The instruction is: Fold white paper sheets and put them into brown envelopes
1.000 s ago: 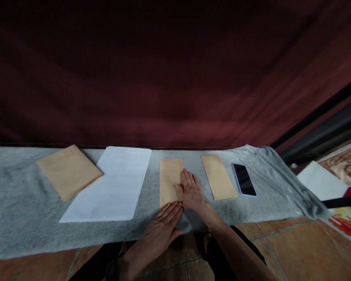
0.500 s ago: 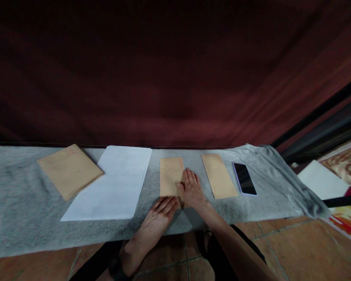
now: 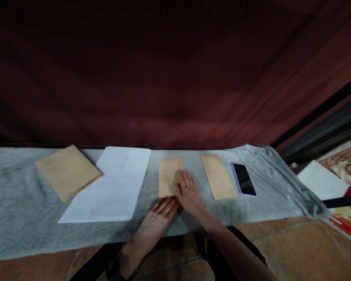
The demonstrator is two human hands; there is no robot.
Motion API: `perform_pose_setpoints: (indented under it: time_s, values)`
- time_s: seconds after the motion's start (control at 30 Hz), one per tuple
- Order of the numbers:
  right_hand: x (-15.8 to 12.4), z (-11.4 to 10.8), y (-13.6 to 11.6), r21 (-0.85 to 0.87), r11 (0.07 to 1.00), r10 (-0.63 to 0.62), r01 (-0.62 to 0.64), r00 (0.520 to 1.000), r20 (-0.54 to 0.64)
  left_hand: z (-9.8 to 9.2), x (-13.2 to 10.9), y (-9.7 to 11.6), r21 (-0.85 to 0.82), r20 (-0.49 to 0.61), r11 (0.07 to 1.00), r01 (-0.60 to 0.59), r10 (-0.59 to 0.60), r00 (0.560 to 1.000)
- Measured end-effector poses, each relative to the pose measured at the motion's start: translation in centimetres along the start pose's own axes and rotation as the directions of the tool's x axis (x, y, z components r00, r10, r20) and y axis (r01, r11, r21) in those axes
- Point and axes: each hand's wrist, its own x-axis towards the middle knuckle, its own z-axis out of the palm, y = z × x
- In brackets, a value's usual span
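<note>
Right hand point(image 3: 189, 192) flat, fingers together, palm down on right edge of narrow brown envelope point(image 3: 169, 175). Left hand point(image 3: 155, 219) flat, fingers extended, pressing envelope's near end, at 7 o'clock from right hand. Envelope lies lengthwise at centre of grey cloth point(image 3: 23, 218). White paper sheets point(image 3: 111, 185) at 9 o'clock from it; second narrow envelope point(image 3: 218, 176) and phone point(image 3: 243, 179) at 3 o'clock; large brown envelope point(image 3: 68, 171) far left.
</note>
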Motion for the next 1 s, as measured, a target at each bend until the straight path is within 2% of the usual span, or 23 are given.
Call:
perform_pose_setpoints:
  time_s: [0.07, 0.13, 0.23, 0.3, 0.4, 0.53, 0.63, 0.77, 1.0]
  values:
    - [-0.3, 0.0, -0.8, 0.045, 0.996, -0.079, 0.077, 0.996, 0.035, -0.5, 0.2, 0.0, -0.078, -0.019, 0.997, 0.024, -0.025, 0.999]
    - [-0.7, 0.1, -1.5, 0.065, 0.989, -0.137, 0.133, 0.989, 0.052, -1.2, 0.5, -0.1, -0.187, -0.044, 0.977, 0.106, -0.116, 0.992]
    - [-1.0, 0.1, -2.1, 0.042, 0.985, -0.169, 0.167, 0.984, 0.057, -1.9, 1.2, -0.3, -0.309, -0.104, 0.904, 0.295, -0.34, 0.935]
    - [-1.1, 0.1, -2.3, 0.02, 0.983, -0.181, 0.18, 0.982, 0.062, -1.7, 2.0, -0.5, -0.342, -0.175, 0.881, 0.325, -0.4, 0.899]
    - [-1.5, 0.3, -2.5, 0.007, 0.982, -0.191, 0.19, 0.979, 0.07, -0.4, 3.6, -0.8, -0.318, -0.251, 0.912, 0.26, -0.345, 0.904]
    - [-2.5, 1.2, -2.8, 0.019, 0.983, -0.186, 0.185, 0.979, 0.081, 2.0, 5.5, -1.3, -0.233, -0.213, 0.937, 0.262, -0.312, 0.926]
    - [-3.6, 1.6, -3.2, 0.027, 0.977, -0.212, 0.21, 0.971, 0.108, 3.0, 6.5, -1.7, -0.187, -0.179, 0.939, 0.288, -0.321, 0.93]
    - [-4.8, 1.2, -4.2, 0.055, 0.981, -0.189, 0.184, 0.976, 0.104, 3.7, 7.6, -2.6, -0.14, -0.12, 0.94, 0.31, -0.327, 0.938]
    - [-5.4, -0.2, -5.5, 0.104, 0.971, -0.229, 0.214, 0.958, 0.174, 3.8, 10.5, -4.0, -0.077, -0.133, 0.928, 0.364, -0.372, 0.919]
